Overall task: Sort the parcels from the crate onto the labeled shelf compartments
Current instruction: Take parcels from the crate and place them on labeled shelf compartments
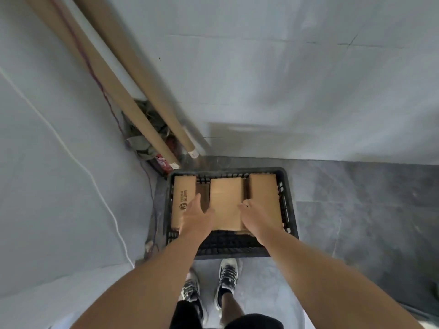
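Observation:
A black plastic crate (288, 205) sits on the floor against the wall, below me. Three brown cardboard parcels lie in it: a printed one on the left (183, 191), a plain one in the middle (226, 200) and one on the right (264, 193). My left hand (197, 216) reaches down at the middle parcel's left edge, fingers spread. My right hand (253, 216) rests at its right edge, fingers curled down beside it. Whether either hand grips the parcel is unclear. No shelf is in view.
Two long cardboard tubes (133, 96) lean into the left corner over some clutter and a red object (162, 161). A white cable (71, 153) runs down the left wall. Grey tiled floor (356, 210) extends right. My shoes (226, 276) stand just before the crate.

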The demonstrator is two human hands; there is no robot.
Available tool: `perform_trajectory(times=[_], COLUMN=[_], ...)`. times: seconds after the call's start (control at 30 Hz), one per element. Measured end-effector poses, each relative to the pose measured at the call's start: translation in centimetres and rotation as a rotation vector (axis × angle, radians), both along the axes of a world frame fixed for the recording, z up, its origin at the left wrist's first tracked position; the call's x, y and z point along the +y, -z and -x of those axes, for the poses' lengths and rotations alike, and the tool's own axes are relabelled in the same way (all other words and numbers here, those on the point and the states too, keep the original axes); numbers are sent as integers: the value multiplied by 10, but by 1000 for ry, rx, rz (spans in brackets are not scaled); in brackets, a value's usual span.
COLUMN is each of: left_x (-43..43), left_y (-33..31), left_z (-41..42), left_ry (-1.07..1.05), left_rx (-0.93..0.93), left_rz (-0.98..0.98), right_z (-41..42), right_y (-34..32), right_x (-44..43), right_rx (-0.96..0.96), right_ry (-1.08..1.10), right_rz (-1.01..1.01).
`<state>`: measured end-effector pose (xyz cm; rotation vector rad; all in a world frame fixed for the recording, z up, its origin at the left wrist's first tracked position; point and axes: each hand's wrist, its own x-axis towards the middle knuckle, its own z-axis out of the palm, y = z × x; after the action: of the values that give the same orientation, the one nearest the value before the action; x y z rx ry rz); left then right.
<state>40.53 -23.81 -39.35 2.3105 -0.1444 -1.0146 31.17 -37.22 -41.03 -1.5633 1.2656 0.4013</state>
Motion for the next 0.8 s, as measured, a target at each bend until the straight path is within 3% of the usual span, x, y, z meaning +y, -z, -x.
perform_trajectory(times=[0.13, 0.57, 0.8], left_x=[-29, -57, -58], left_y=[33, 187, 209], left_z=[-16, -47, -48], left_ry=[-64, -180, -246], left_rx=[83, 343, 464], left_rz=[23, -103, -101], right_z=[-16, -33, -28], right_y=[42, 183, 211], right_x=[-17, -26, -17], right_rx=[55, 90, 36], right_ry=[-2, 359, 516], right_rz=[-44, -96, -193])
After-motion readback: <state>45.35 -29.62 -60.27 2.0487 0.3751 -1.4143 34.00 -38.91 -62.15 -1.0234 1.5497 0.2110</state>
